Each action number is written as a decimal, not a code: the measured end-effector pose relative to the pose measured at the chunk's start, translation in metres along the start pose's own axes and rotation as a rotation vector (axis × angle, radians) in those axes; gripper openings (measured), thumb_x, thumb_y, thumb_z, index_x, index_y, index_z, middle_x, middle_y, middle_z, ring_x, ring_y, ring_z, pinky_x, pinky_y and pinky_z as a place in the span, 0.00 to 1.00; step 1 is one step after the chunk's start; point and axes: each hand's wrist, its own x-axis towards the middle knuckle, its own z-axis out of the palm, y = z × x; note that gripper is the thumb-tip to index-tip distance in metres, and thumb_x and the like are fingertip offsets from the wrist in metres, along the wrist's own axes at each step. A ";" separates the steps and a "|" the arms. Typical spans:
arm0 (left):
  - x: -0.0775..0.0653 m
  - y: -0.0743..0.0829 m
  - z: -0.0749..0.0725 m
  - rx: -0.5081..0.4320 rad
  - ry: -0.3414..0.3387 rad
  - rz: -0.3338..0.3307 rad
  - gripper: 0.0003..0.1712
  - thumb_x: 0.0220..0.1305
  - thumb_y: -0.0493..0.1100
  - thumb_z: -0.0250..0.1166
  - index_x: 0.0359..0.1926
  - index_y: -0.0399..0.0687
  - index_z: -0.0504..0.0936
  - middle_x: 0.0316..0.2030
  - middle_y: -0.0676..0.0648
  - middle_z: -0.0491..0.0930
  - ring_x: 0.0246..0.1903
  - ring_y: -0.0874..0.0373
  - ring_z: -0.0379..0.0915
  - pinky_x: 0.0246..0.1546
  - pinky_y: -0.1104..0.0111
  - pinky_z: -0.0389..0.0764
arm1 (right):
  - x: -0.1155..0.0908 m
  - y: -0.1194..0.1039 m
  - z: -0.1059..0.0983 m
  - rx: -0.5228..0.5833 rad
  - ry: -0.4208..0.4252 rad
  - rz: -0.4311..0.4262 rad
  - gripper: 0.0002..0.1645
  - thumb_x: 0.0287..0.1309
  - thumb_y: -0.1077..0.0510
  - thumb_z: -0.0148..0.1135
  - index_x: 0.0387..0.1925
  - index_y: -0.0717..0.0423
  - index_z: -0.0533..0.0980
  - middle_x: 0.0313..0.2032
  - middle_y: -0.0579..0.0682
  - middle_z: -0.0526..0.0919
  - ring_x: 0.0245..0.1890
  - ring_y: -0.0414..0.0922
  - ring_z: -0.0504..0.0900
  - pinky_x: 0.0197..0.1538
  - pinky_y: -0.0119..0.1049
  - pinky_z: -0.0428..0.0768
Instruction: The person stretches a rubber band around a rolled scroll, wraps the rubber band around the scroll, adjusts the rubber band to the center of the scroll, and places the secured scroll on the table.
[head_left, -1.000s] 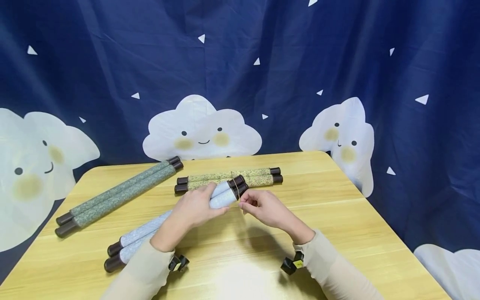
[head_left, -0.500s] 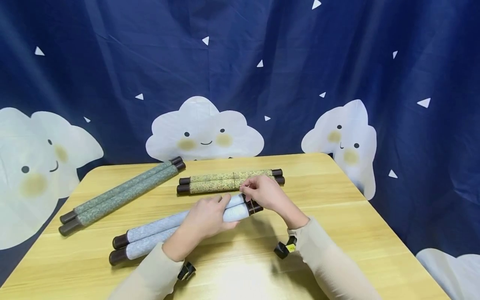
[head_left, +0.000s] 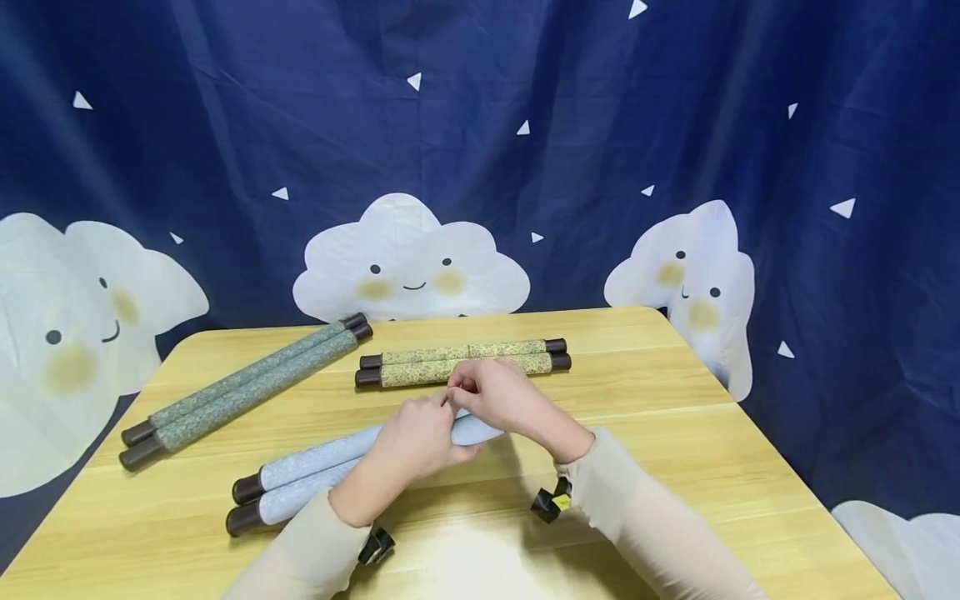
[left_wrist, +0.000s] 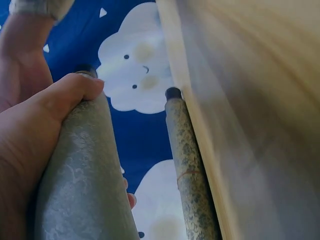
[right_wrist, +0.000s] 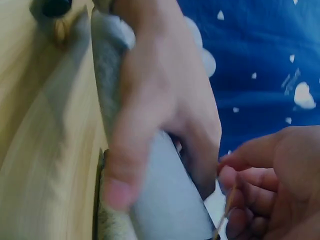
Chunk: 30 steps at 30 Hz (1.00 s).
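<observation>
Left hand (head_left: 415, 435) clamps the pale-blue scrolls (head_left: 321, 454), right hand (head_left: 501, 397) pinches a thin band (right_wrist: 229, 204): seemingly band-adjusting, next needing steady tension.

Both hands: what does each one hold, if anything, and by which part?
The left hand grips the light blue rolls nearer their right-hand end. The right hand pinches a thin band; where along it cannot be told.

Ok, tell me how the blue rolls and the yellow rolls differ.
The blue rolls are pale blue; the yellow rolls have dark speckles. The left hand grips the blue rolls, while the yellow rolls lie on the table. In the head view, the blue rolls slant; the yellow rolls run nearly straight across. Both are pairs with dark ends.
</observation>
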 end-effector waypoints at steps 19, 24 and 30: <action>0.007 -0.028 -0.021 -0.192 -0.089 -0.273 0.50 0.53 0.74 0.62 0.64 0.40 0.70 0.45 0.39 0.82 0.35 0.44 0.79 0.33 0.54 0.82 | -0.054 0.021 0.006 0.093 0.108 -0.089 0.04 0.65 0.57 0.62 0.33 0.47 0.78 0.26 0.35 0.76 0.26 0.33 0.73 0.31 0.29 0.75; 0.006 -0.033 -0.033 -0.265 -0.077 -0.323 0.50 0.52 0.77 0.60 0.63 0.44 0.70 0.38 0.46 0.80 0.28 0.53 0.74 0.25 0.61 0.78 | -0.056 0.036 0.007 0.136 0.089 -0.022 0.05 0.66 0.55 0.61 0.32 0.47 0.78 0.28 0.35 0.79 0.29 0.33 0.76 0.34 0.31 0.77; 0.005 -0.035 -0.045 -0.364 -0.090 -0.354 0.52 0.51 0.80 0.58 0.64 0.47 0.70 0.39 0.48 0.80 0.31 0.55 0.74 0.29 0.61 0.77 | -0.051 0.052 0.022 0.282 0.051 0.062 0.08 0.67 0.52 0.61 0.32 0.48 0.79 0.32 0.39 0.82 0.34 0.36 0.81 0.41 0.32 0.82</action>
